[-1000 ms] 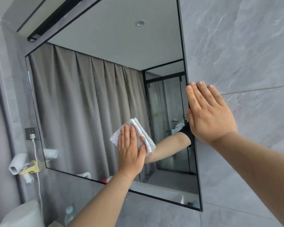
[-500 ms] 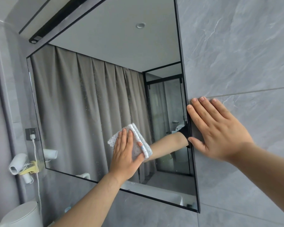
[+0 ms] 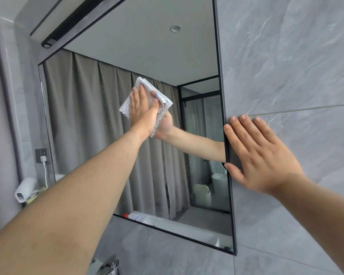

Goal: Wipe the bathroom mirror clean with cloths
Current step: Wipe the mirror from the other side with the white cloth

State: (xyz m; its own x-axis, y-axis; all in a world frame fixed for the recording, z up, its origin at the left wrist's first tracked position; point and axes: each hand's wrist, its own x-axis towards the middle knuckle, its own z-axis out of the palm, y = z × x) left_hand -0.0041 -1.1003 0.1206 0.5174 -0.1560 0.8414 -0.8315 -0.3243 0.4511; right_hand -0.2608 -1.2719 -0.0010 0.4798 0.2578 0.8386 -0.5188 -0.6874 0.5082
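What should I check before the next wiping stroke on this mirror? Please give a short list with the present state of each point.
1. Cloth is pressed against the mirror under the left hand: ok.
2. Left fingers lie straight on the cloth: ok.
3. Right hand is braced flat on the wall tile at the mirror's right edge: ok.
4. Glass is free of marks: not ok, faint specks show left of the cloth.
5. Wiping face of the cloth is clean: cannot tell, it faces the glass.
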